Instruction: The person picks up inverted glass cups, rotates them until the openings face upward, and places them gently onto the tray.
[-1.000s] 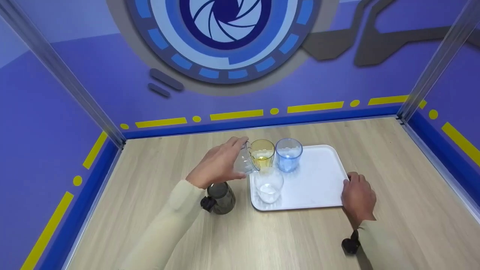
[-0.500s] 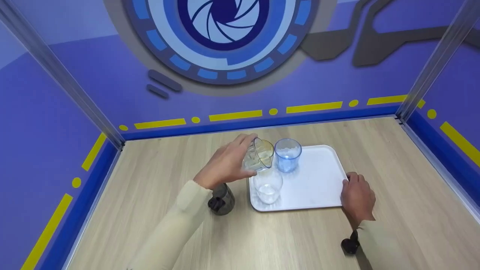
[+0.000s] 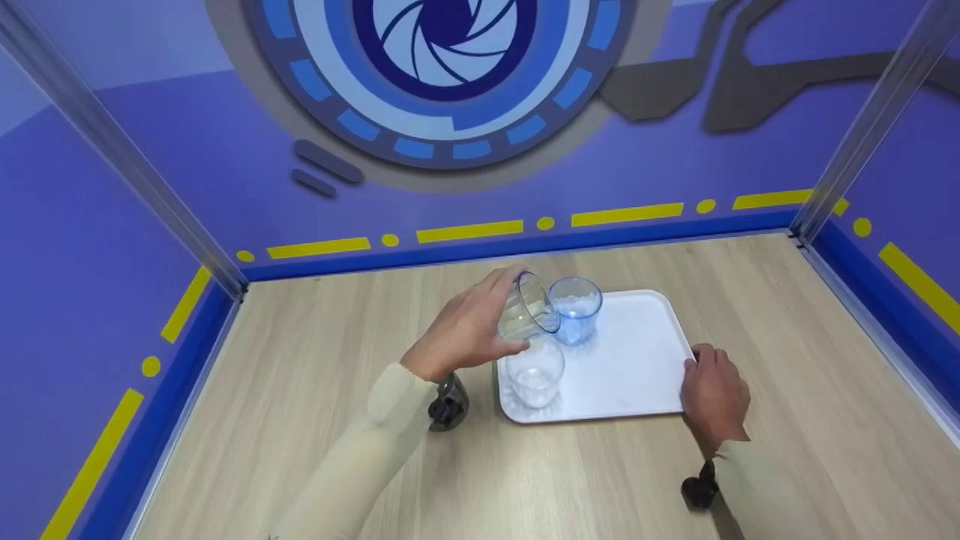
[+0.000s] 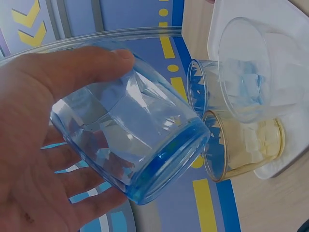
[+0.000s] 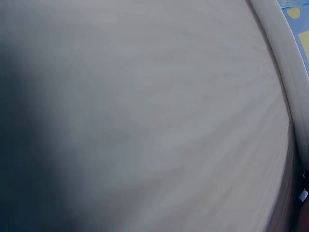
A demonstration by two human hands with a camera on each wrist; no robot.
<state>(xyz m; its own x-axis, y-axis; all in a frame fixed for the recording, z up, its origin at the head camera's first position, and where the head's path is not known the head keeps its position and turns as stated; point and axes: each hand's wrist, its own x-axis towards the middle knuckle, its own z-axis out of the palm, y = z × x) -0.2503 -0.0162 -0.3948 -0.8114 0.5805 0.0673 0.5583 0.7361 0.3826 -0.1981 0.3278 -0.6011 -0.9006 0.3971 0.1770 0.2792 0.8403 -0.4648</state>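
Observation:
My left hand [image 3: 469, 322] grips a tumbler [image 3: 529, 307] tipped on its side, mouth to the right. In the left wrist view this tumbler [image 4: 130, 130] has a pale blue tint, with the thumb along its side. Beside its mouth, overlapping it in the head view, stands a blue tumbler [image 3: 576, 311]. A clear tumbler [image 3: 535, 375] stands nearer on the white tray [image 3: 637, 367]. The yellow tumbler [image 4: 246, 147] shows in the left wrist view and is mostly hidden in the head view. My right hand [image 3: 716, 394] holds the tray's right edge.
On the table under my left wrist stands a dark grey tumbler [image 3: 457, 401], partly covered by the wrist camera. A blue-purple wall [image 3: 480, 184] borders the wooden table [image 3: 585, 480] at the back. A blurred pale surface fills most of the right wrist view.
My left hand has moved right with the tipped tumbler, passing in front of the yellow tumbler and reaching the blue one. The right hand and tray have stayed put.

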